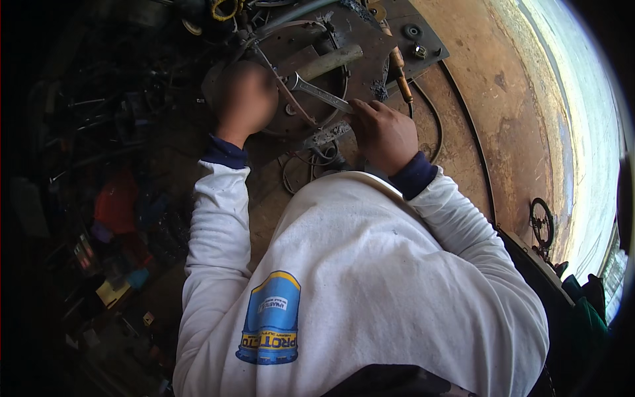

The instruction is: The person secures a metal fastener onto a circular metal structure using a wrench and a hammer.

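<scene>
My right hand [387,135] is closed around one end of a silver open-ended spanner [322,96]. The spanner's open jaw points left, close to a thin reddish-brown rod [276,78] that crosses the work. My left hand [248,99] is at the left side of the same metal work, beside the spanner's jaw. It is blurred, so its fingers and anything in them cannot be made out. Beneath both lies a dark metal plate [370,58], with a grey pipe piece [331,63] lying across it just beyond the spanner.
A tool with an orange-brown handle [399,71] lies right of the plate. Beyond it are a black ring [412,31] and a shiny nut [420,51]. A dark cable [439,126] curves over the brown floor. Clutter with a red item [117,200] fills the dark left; a wheel [541,222] is far right.
</scene>
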Tool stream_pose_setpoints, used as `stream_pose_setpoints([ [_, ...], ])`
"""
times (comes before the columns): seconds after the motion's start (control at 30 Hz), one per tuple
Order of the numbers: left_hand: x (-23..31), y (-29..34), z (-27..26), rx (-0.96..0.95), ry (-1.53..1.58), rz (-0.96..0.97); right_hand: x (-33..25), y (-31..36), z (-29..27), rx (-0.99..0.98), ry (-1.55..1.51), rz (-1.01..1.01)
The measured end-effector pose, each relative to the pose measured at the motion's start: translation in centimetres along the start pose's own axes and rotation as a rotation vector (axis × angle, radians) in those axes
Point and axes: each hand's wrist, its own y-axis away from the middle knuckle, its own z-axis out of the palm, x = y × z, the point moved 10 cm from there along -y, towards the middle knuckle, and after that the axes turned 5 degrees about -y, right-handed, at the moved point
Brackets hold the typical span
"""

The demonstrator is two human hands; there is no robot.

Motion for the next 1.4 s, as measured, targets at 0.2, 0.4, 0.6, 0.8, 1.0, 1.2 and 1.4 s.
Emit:
stream_pose_setpoints([
  [0.2, 0.1, 0.0, 0.0, -0.018, 0.013, -0.04, 1.5, 1.0, -0.5, 0.114, -0.119, -0.028],
  [0.4, 0.1, 0.2, 0.0, -0.047, -0.009, -0.069, 3.8, -2.0, -4.3, 0.169, 0.048, -0.164],
  [0.6, 0.0, 0.0, 0.3, -0.049, 0.01, -0.044, 3.3, -8.4, -3.9, 0.061, 0.119, -0.449],
  [0.8, -0.2, 0.3, 0.4, -0.069, -0.007, -0.06, 3.5, -12.5, -2.1, -0.044, 0.145, -0.551],
  [1.0, -0.4, 0.1, 0.7, -0.068, -0.026, -0.042, 1.7, -15.9, -2.1, -0.094, 0.149, -0.678],
  [1.2, -0.4, 0.3, 0.3, -0.07, -0.006, -0.07, 3.7, -9.4, -1.1, -0.065, 0.086, -0.305],
  [1.4, -0.1, -0.1, 0.4, -0.085, 0.057, -0.044, 1.2, 0.6, 0.4, 0.127, -0.023, -0.062],
])
